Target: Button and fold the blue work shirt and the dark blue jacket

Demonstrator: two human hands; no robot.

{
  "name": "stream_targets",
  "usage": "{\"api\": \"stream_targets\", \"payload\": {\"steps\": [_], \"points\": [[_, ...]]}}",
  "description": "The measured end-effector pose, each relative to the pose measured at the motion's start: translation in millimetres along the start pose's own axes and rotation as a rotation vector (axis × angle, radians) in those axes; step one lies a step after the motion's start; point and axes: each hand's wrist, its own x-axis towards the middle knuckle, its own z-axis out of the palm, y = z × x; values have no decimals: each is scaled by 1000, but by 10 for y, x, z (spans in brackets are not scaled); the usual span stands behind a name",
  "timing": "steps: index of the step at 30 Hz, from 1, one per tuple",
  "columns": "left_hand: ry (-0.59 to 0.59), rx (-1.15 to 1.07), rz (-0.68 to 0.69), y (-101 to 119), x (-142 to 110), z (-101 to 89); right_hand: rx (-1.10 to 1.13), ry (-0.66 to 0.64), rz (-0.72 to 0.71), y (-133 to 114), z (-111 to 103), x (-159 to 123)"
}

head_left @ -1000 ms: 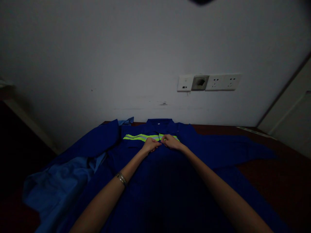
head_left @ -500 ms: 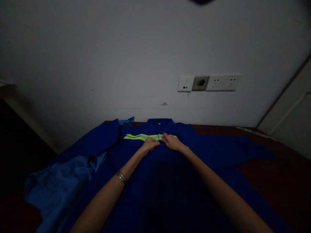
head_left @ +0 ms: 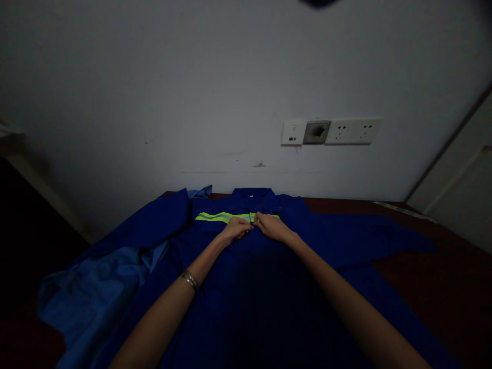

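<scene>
A dark blue work jacket [head_left: 326,236] lies spread out with its collar toward the wall and its sleeves to both sides. Across its chest runs a yellow-green reflective strip [head_left: 211,217]. My left hand [head_left: 237,228] pinches the front edge of the jacket just below the strip; a metal bracelet [head_left: 189,280] is on that wrist. Close beside it, my right hand [head_left: 270,225] is also closed in a pinch on the jacket front, covering part of the strip. Whatever small part lies between the fingertips is too dim to make out.
A lighter blue cloth [head_left: 96,292] lies crumpled at the left, partly under the jacket. The dark red tabletop [head_left: 338,206] meets a pale wall [head_left: 154,102] with several sockets [head_left: 349,131]. A dark piece of furniture [head_left: 31,220] stands at the left.
Both hands stay at the same spot on the jacket front, with the fingertips shifted very slightly. The jacket lies as before.
</scene>
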Motion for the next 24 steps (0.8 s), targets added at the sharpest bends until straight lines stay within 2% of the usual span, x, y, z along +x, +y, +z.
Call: {"api": "stream_targets", "payload": {"steps": [3, 8, 12, 19, 22, 24], "points": [[-1, -13, -4, 25, -21, 5, 37, 2, 5, 14, -12, 0], [-32, -102, 11, 72, -65, -24, 221, -7, 42, 42, -35, 32], [-55, -142, 14, 112, -101, -72, 232, -40, 109, -17, -20, 53], [-10, 7, 26, 144, -127, -37, 136, -42, 200, -154, 13, 47], [47, 99, 76, 116, -91, -26, 102, -36, 199, -146, 14, 37], [96, 172, 148, 92, -61, -33, 171, -55, 216, -118, 20, 43]]}}
